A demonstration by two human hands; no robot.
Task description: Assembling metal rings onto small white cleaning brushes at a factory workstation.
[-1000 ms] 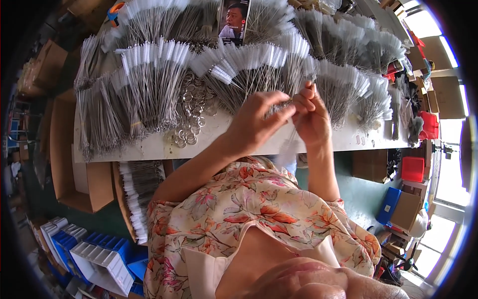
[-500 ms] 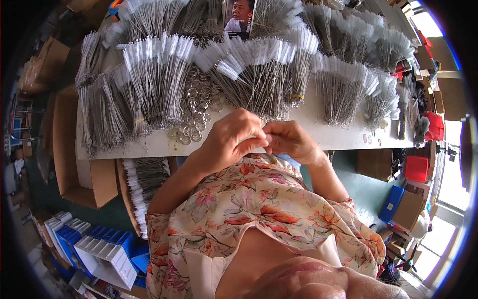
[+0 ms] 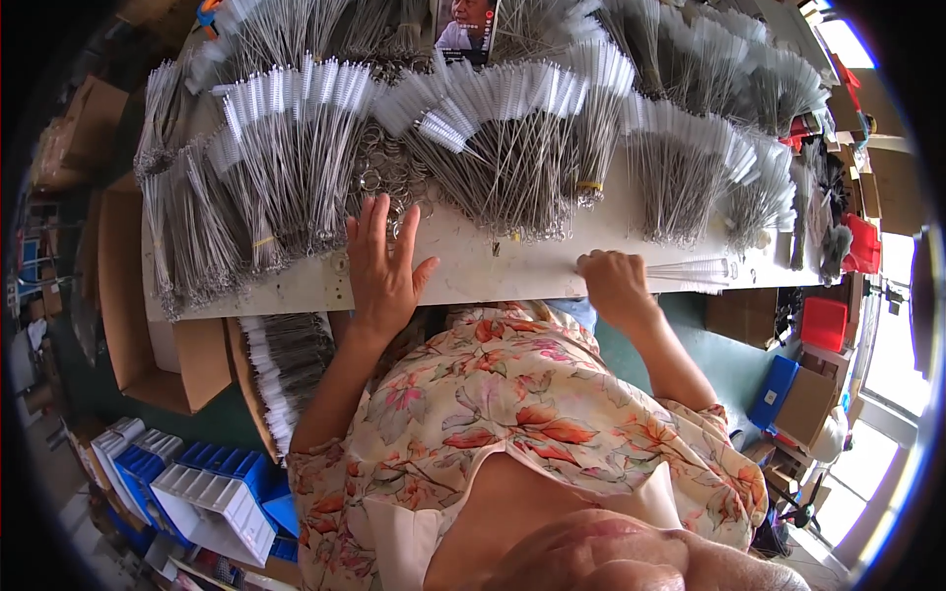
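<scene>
My left hand (image 3: 382,281) lies palm down at the table's near edge, fingers spread and holding nothing. Its fingertips reach toward a pile of metal rings (image 3: 372,179). Farther right, my right hand (image 3: 619,286) is closed at the near edge. From its right side stick out a few thin wire brushes (image 3: 690,269) with clear bristles, lying low over the tabletop; my fingers hide their other ends. Beyond the hands stand dense bunches of similar wire brushes (image 3: 512,148), bristles pointing away from me.
A phone (image 3: 467,28) stands among the bunches at the back. More brush bunches (image 3: 296,148) crowd the left of the white table (image 3: 552,276). Below left are an open cardboard box (image 3: 148,325) and white and blue plastic bins (image 3: 212,507). A red bin (image 3: 824,325) is at right.
My hands, pinched together at the middle before, have parted. The left has moved left and spread open; the right has moved right and down, with wire brushes now showing beside it.
</scene>
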